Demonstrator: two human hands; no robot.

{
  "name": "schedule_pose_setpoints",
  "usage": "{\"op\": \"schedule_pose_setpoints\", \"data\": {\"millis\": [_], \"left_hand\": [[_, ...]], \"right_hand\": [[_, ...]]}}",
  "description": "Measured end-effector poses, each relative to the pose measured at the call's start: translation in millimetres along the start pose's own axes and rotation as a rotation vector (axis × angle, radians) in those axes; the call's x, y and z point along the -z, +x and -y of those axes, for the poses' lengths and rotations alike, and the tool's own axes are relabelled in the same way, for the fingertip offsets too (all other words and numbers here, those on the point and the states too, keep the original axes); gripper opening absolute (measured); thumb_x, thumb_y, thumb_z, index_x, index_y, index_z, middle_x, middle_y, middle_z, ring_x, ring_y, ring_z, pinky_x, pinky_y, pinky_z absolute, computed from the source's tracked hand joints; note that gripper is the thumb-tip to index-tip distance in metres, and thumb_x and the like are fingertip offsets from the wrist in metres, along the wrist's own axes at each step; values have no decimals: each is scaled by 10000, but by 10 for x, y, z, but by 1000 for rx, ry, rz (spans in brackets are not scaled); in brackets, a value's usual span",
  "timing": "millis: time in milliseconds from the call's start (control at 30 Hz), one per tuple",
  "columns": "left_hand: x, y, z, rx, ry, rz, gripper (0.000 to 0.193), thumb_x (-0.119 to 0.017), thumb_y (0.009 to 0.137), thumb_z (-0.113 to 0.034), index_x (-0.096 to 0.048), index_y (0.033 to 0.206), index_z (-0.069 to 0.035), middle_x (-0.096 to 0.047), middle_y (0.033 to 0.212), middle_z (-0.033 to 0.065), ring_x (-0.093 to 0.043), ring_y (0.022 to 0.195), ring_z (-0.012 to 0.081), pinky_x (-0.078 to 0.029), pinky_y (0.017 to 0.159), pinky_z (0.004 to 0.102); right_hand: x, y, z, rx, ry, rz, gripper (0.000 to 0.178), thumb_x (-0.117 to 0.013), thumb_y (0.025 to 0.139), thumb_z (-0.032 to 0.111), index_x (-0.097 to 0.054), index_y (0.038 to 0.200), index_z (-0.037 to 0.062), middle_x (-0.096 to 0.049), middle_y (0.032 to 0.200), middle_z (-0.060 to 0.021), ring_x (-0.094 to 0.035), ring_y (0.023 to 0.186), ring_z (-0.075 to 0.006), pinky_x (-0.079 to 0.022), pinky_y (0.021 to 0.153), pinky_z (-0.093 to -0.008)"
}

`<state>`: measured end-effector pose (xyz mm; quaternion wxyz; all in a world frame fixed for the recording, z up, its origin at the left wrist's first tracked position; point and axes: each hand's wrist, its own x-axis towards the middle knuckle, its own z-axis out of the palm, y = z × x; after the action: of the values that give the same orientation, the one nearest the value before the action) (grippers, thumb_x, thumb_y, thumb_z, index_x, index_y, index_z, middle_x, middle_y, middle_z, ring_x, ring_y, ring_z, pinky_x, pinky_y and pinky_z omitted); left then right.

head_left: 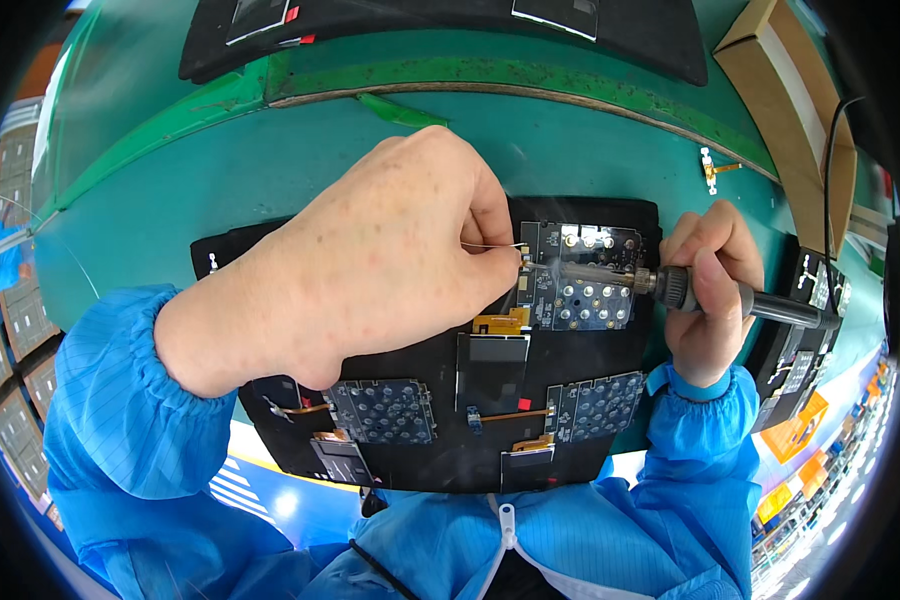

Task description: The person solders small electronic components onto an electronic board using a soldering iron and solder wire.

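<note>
Circuit board (585, 312), 1 item, on black mat (460, 465), between 2 bare hands.
Left hand (400, 240): grip pinched on thin wire (488, 245), fingertips just beside the board's upper left edge; board lies to their right. Right hand (710, 290): grip wrapped around soldering iron (785, 310), beyond the board's right edge, the farther of the 2. Iron: long axis roughly left-right across the board, tip leftward near the left fingertips; tip contact cannot be told. Small screen (490, 375): below, by orange ribbon (502, 322).

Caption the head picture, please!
Bare left hand pinches thin silvery wire; right hand holds black-handled soldering iron over dark rectangular circuit board.
</note>
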<state>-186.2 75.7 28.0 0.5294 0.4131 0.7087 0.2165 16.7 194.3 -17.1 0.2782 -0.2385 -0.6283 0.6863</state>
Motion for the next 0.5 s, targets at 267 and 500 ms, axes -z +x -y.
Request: {"op": "schedule_pose_setpoints", "data": {"millis": [267,500], "left_hand": [[6,-4,-28,67,-40,17,164,-597,731,-71,-640,767,83,-644,652,126,-595,575,121,-445,525,229],[9,-4,-39,76,-32,21,168,-606,727,-78,-640,759,84,-644,658,128,-595,574,127,-449,527,238]], "right_hand": [[2,-6,3,-24,3,-9,193,-550,770,180,-440,704,37,-444,658,-37,-351,597,-84,-243,529,-221],[-19,4,13,-5,-81,0,196,-486,773,213,-410,713,42,-348,608,-22,-303,572,-99,-216,505,-249]]}}
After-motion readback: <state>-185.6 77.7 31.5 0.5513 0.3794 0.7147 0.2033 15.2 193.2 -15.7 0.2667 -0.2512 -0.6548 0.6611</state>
